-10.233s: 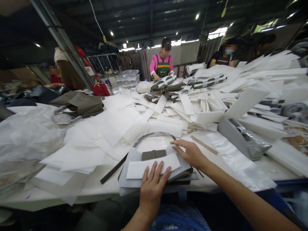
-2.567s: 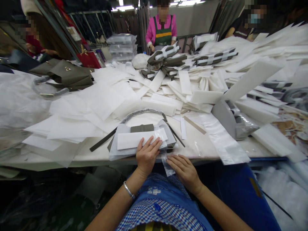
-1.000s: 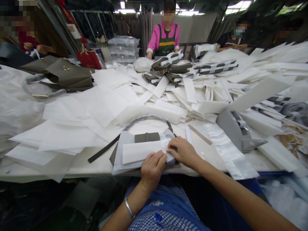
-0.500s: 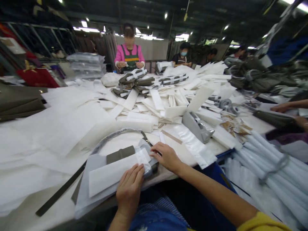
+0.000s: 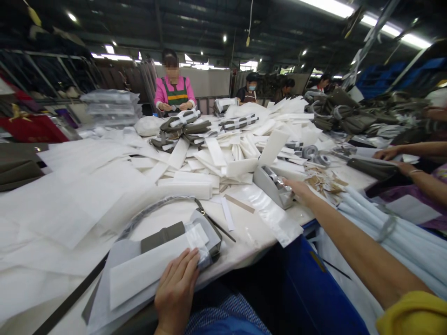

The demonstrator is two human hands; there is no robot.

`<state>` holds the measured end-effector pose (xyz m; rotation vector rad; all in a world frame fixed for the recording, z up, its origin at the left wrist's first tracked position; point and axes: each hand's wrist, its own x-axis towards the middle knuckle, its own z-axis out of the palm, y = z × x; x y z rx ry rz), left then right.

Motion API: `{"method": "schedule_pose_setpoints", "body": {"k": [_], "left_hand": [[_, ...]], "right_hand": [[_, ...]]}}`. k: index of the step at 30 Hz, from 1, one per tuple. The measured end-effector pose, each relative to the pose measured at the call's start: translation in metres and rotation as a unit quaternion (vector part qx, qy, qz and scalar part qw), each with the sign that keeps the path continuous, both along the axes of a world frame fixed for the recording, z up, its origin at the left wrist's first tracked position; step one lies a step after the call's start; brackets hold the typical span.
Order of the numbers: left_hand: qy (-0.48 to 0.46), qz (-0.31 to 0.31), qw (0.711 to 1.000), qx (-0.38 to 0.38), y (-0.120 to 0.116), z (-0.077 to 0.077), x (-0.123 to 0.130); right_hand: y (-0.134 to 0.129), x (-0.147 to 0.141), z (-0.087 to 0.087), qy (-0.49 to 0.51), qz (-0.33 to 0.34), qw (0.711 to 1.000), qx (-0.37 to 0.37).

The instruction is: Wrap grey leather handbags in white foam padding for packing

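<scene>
My left hand (image 5: 179, 284) lies flat, fingers stretched out, over the lower right part of a white foam strip (image 5: 150, 265). That strip rests on a dark olive handbag (image 5: 163, 237) partly covered with pale wrapping sheet (image 5: 101, 302). A clear plastic piece (image 5: 198, 239) covers the strip's right end. The bag's wrapped handle (image 5: 153, 204) arches behind it, and a dark strap (image 5: 75, 295) trails to the lower left. At the grey tape dispenser (image 5: 270, 188), my right hand (image 5: 298, 190) has its fingertips closed at the clear tape (image 5: 283, 180); the fingertips are partly blurred.
Loose foam strips (image 5: 195, 179) are heaped behind the bag. White sheets (image 5: 80, 200) spread over the left side. A plastic sleeve (image 5: 275, 223) hangs over the table edge above a blue bin (image 5: 307, 288). Another person's hands (image 5: 387, 152) work at the right.
My right hand has left the bag's right end and moved right to the tape dispenser. My left hand stays on the foam strip. The view has shifted slightly right.
</scene>
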<state>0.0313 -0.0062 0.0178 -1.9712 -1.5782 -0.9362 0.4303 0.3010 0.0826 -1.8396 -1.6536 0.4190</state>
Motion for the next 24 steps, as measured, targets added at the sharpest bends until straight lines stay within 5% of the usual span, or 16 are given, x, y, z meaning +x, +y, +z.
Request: {"method": "schedule_pose_setpoints", "body": {"k": [5, 11, 16, 24], "left_hand": [[-0.005, -0.001, 1.000, -0.009, -0.001, -0.001, -0.001], [0.020, -0.003, 1.000, -0.007, 0.000, -0.003, -0.003], [0.014, -0.007, 1.000, -0.003, 0.001, -0.003, -0.003], [0.004, -0.011, 1.000, -0.005, 0.000, -0.002, -0.003]], "right_hand": [[-0.010, 0.004, 0.013, 0.189, 0.003, 0.982, -0.024], [-0.058, 0.027, 0.029, 0.348, 0.005, 0.937, -0.016], [-0.094, 0.038, -0.001, 0.402, -0.021, 0.911, -0.085], [-0.084, 0.036, -0.045, 0.307, -0.067, 0.949, -0.026]]}}
